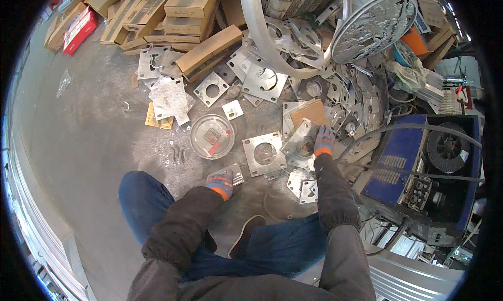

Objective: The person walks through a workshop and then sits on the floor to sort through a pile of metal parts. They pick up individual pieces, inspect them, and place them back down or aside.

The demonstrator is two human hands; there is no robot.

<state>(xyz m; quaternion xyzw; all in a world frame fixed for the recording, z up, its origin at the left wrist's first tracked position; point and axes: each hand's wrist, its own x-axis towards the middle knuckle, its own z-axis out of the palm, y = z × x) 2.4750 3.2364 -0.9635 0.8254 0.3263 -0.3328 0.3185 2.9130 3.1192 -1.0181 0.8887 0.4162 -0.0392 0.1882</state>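
Observation:
I squat over a floor strewn with cut metal plates, wearing grey gloves with orange cuffs. My left hand (220, 182) is closed on a small slotted metal plate (237, 173) low in front of me and covers its left part. Farther right, my right hand (324, 140) grips the right edge of a square metal plate with a round hole (297, 145). That plate lies tilted over its neighbours. Another square plate with a large hole (253, 153) lies flat between my hands. Beyond my left hand sits a round clear-topped disc (211, 137) with a red-marked label.
Cardboard boxes (191, 2) are stacked at the far left, near a red box (80, 30). A large metal ring (257, 34) and a silvery round disc (374, 28) stand over heaped plates. A blue machine with a cable reel (395, 159) stands at the right.

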